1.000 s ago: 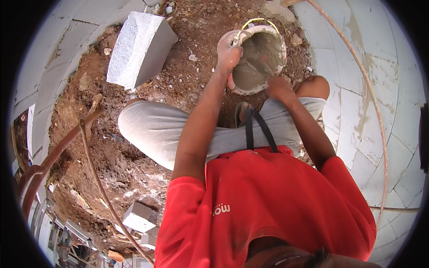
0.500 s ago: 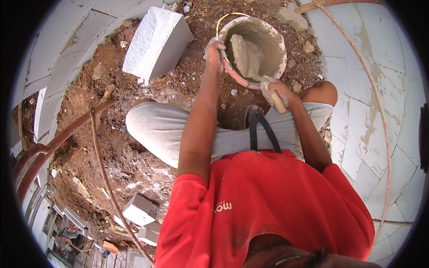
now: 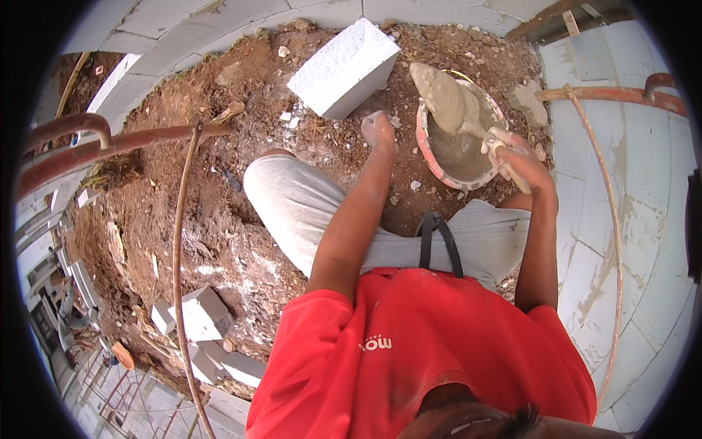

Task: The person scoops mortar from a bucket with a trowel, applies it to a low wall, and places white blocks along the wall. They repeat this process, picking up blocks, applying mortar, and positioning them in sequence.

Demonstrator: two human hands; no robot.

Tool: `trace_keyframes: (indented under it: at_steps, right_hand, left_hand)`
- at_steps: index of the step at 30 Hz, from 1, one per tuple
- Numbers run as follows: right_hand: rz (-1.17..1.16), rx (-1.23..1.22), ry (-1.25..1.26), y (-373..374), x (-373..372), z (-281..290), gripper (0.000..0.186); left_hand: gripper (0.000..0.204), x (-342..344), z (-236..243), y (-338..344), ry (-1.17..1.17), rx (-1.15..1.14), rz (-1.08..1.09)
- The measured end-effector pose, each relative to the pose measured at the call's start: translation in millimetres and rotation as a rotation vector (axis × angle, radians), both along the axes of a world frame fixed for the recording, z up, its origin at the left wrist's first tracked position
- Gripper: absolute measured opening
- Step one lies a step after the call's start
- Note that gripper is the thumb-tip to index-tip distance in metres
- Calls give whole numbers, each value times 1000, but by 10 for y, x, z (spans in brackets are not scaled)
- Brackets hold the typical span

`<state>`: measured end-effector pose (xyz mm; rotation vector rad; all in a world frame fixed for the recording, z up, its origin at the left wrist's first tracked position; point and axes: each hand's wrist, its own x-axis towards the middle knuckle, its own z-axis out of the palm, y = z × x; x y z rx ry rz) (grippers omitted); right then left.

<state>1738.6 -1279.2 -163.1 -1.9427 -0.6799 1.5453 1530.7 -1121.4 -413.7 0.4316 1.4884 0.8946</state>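
Note:
My right hand [image 3: 523, 157] is closed round the pale handle of a trowel [image 3: 516, 177]. A thick heap of wet grey mortar [image 3: 446, 96] covers its blade, over the left side of a bucket [image 3: 430, 162] with a mortar-smeared pinkish-red rim. More mortar coats the bucket's inside. To the left of the bucket, my left hand [image 3: 379, 130] is curled into a loose fist with nothing seen in it. It is off the bucket, just short of the near right corner of a white block [image 3: 345, 67] that lies on the soil.
Brown, rubble-strewn soil [image 3: 219, 175] surrounds my legs. Pale block walls [image 3: 592, 219] stand at the right and far side. Rusty metal pipes [image 3: 88, 155] and a thin rod [image 3: 180, 249] cross at the left, another rod [image 3: 613, 212] at the right. Several blocks [image 3: 203, 313] lie lower left.
My left hand has let go of the bucket's rim and moved toward the white block. The mortar-laden trowel has risen from inside the bucket. The view has shifted left.

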Motion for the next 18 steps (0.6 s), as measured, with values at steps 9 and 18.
trace_keyframes:
  at_steps: [9,18]
  right_hand:
    - [580,743,-1070,1495,-470,628,54]
    - [527,570,-1218,1646,-596,400,44]
  left_hand:
    - [78,-660,305,251,536,245,270]
    - [108,-875,752,483,283,765,30]
